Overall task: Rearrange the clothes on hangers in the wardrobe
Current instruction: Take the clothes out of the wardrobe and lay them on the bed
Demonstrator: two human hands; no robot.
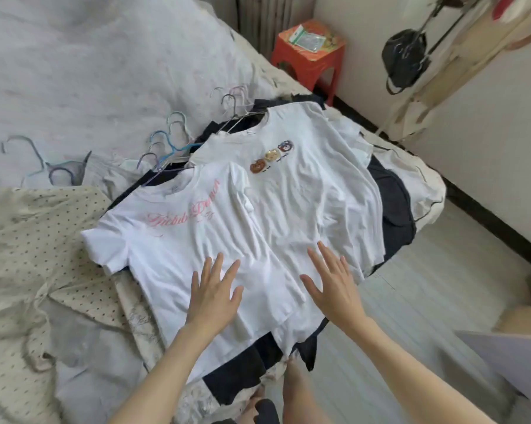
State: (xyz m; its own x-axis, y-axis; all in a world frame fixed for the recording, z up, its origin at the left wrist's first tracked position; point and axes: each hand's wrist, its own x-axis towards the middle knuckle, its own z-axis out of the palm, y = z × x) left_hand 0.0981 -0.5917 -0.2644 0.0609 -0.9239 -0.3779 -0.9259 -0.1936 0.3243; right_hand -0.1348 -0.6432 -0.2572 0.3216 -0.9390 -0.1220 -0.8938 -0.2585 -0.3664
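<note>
A bed point(74, 71) fills the left and centre of the frame, covered in the upper left by a pale grey quilt point(111, 50) and in the lower left by a cream dotted sheet point(28, 240). Across the bed's near corner lies a pile of clothes on hangers. On top in the centre is a large white T-shirt point(313, 185) with three small round bear patches on the chest. Overlapping its left side is a smaller white T-shirt point(178, 249) printed with pink script. Dark garments point(395, 209) show beneath both shirts, at the right edge of the pile and at the bottom centre. The hanger hooks point(169, 139), blue, lilac and grey, fan out from the collars toward the upper left, lying on the quilt.

A red plastic stool point(310, 59) stands at the upper centre beside the bed, with a small packet on its seat. A black bag point(405, 59) hangs on a rack at the upper right.

Both hands lie flat in the lower centre of the frame. The left hand point(215, 295) rests on the smaller shirt with its fingers straight and spread, its grip wide and holding nothing. The right hand point(334, 286) rests at the lower hem of the large shirt, fingers likewise spread, its grip wide and holding nothing.
</note>
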